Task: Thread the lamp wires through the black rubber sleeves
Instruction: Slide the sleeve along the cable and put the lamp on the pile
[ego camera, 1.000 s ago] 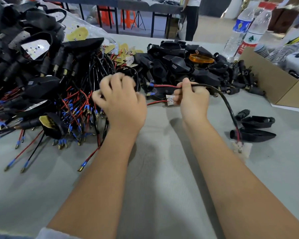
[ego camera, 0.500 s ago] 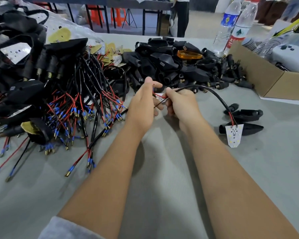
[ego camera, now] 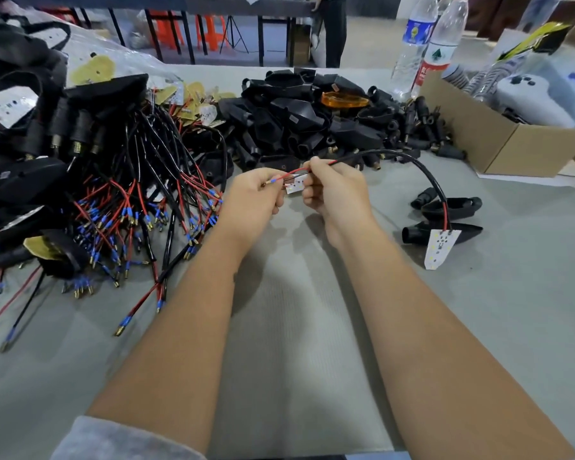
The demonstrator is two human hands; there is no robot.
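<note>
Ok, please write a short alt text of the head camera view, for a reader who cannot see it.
Two bare hands meet over a grey table: the left hand pinches a red wire by its blue tip, and the right hand holds the black cable, which curves down to a small white LED board. A pile of wired lamp parts lies to the left, loose black sleeves behind.

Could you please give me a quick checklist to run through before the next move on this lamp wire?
1. Left hand pinches the red wire near its blue-tipped end: ok.
2. Right hand grips the wire where the black rubber sleeve begins: ok.
3. Sleeve already over the wire, arching from the right hand down toward the LED board: ok.
4. White LED board attached at the far end, resting on the grey table: ok.
5. Black wire also free beside the red one: cannot tell, fingers hide it.
6. Held wire free of the wire pile: ok.
</note>
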